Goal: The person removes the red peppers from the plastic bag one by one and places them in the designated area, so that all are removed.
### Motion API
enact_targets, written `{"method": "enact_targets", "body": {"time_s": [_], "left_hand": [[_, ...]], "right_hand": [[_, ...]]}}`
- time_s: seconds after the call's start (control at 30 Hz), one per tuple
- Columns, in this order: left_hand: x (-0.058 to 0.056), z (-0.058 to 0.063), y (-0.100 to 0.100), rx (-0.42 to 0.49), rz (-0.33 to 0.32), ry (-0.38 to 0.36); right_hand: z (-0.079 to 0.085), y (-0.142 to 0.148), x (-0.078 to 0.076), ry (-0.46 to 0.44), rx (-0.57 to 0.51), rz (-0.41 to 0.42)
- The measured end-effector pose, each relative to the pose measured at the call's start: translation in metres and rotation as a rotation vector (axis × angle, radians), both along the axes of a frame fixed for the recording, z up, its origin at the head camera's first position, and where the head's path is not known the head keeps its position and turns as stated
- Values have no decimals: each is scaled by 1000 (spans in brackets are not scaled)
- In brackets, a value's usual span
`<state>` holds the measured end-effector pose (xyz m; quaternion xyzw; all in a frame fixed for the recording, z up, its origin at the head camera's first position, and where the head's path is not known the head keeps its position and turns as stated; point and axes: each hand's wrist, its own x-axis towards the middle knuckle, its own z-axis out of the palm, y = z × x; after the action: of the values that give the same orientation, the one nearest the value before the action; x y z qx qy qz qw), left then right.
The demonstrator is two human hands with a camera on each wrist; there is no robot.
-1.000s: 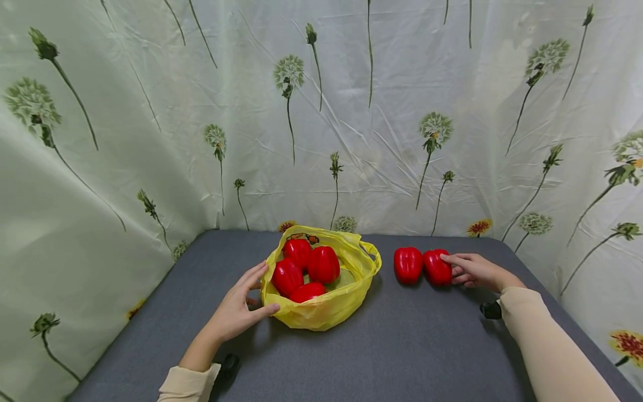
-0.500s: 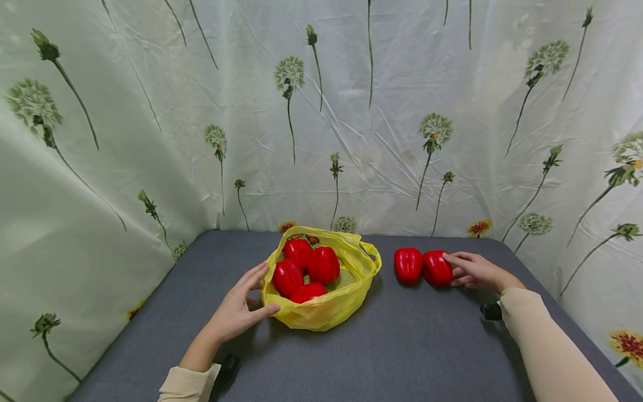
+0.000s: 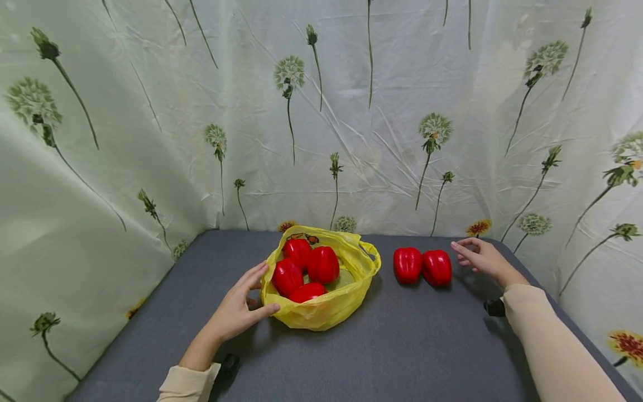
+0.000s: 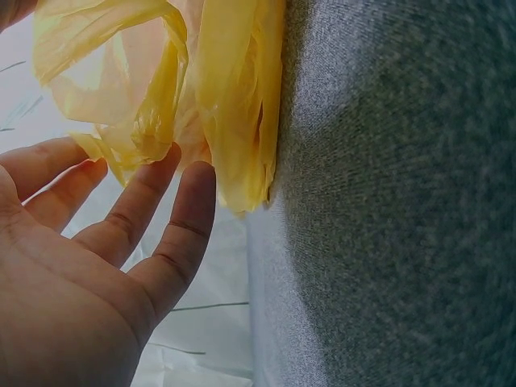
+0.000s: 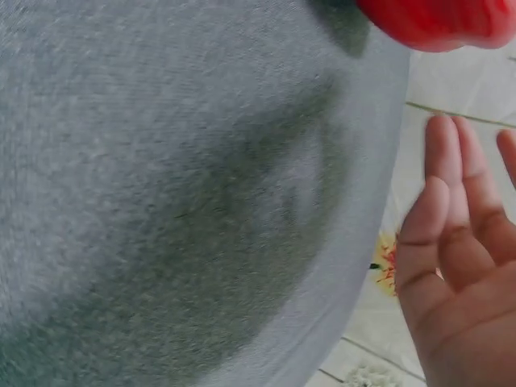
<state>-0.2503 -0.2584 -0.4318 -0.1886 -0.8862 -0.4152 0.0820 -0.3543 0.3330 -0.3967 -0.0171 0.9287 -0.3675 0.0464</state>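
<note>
The right hand (image 3: pixel 481 259), fingers relaxed and empty, has left the rightmost pepper (image 3: pixel 437 268) outside the bag (image 3: pixel 326 315), which the spread left hand (image 3: pixel 237 310) touches.

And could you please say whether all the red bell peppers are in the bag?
No, two red bell peppers lie on the gray tabletop, outside the yellow plastic bag.

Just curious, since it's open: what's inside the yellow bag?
Inside the yellow bag, four red peppers show; its near wall partly hides the front one. Anything beneath is covered.
</note>
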Motion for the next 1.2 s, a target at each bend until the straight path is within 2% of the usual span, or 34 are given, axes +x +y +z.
{"method": "enact_targets", "body": {"time_s": [0.2, 0.53, 0.87, 1.2], "left_hand": [[-1, -2, 0, 1, 0, 0], [-2, -1, 1, -8, 1, -1], [-2, -2, 0, -1, -9, 7], [-4, -4, 0, -11, -3, 0]], "right_hand": [[5, -6, -3, 137, 26, -10], [20, -25, -10, 243, 8, 2], [36, -56, -16, 266, -24, 80], [52, -89, -17, 273, -54, 217]]}}
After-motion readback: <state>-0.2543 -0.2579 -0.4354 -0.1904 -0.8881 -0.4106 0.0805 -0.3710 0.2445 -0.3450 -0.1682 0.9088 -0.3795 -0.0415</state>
